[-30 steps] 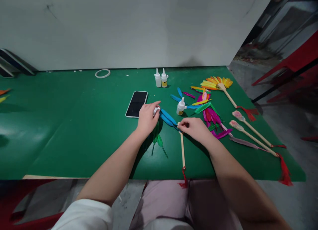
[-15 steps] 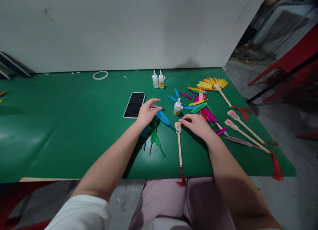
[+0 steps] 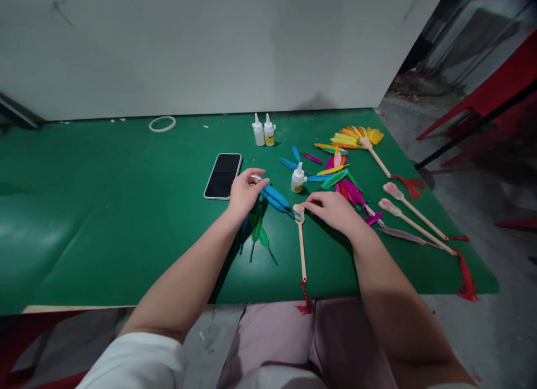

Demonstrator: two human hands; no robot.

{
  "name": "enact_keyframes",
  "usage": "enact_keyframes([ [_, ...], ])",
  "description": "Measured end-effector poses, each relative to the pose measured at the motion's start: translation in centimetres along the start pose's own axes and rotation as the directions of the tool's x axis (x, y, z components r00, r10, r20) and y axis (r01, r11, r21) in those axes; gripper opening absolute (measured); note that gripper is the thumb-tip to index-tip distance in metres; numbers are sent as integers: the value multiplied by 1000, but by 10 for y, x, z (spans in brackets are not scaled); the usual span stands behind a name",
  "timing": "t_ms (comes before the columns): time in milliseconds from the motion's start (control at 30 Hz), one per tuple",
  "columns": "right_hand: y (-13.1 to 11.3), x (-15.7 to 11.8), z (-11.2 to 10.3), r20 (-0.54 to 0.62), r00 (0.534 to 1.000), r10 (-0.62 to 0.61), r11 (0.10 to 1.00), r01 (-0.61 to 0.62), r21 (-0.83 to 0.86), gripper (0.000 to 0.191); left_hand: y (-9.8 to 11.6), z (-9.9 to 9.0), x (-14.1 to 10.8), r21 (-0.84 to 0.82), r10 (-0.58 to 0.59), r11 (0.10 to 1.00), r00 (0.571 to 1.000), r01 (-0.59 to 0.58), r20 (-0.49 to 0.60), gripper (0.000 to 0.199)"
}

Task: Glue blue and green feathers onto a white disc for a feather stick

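Observation:
My left hand (image 3: 248, 192) pinches a blue feather (image 3: 274, 199) between thumb and fingers. The quill end of this feather lies over the head of a wooden fan handle (image 3: 302, 249), which ends in a red tassel (image 3: 304, 306). At the other side of that head, my right hand (image 3: 331, 209) is closed, its fingertips gripping the edge of the handle's head. Green feathers (image 3: 257, 225) and darker blue ones lie below my left hand, partly behind my forearm. Just beyond the handle stands a white glue bottle (image 3: 298, 179).
A phone (image 3: 224, 176) lies left of my hands. Two more glue bottles (image 3: 264, 134) stand behind. Loose coloured feathers (image 3: 335, 179), a yellow feather fan (image 3: 361, 138) and two handles (image 3: 415, 210) with pinkish heads lie right. A white ring (image 3: 162, 124) rests near the wall.
My left hand has brought the blue feather's quill further onto the head of the handle. My right hand stays at the head. The whole view has shifted slightly.

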State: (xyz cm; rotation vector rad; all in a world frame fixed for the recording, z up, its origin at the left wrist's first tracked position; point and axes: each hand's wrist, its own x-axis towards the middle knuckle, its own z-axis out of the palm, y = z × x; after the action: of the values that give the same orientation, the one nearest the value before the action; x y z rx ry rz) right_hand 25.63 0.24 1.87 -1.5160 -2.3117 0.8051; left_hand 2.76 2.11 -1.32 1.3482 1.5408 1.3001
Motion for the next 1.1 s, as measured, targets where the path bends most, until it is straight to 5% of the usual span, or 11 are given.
enact_keyframes([
  [1100, 3, 2, 13, 110, 992, -67, 996, 60, 70, 13, 0, 1, -3, 191, 80, 978, 996, -86, 38, 24],
])
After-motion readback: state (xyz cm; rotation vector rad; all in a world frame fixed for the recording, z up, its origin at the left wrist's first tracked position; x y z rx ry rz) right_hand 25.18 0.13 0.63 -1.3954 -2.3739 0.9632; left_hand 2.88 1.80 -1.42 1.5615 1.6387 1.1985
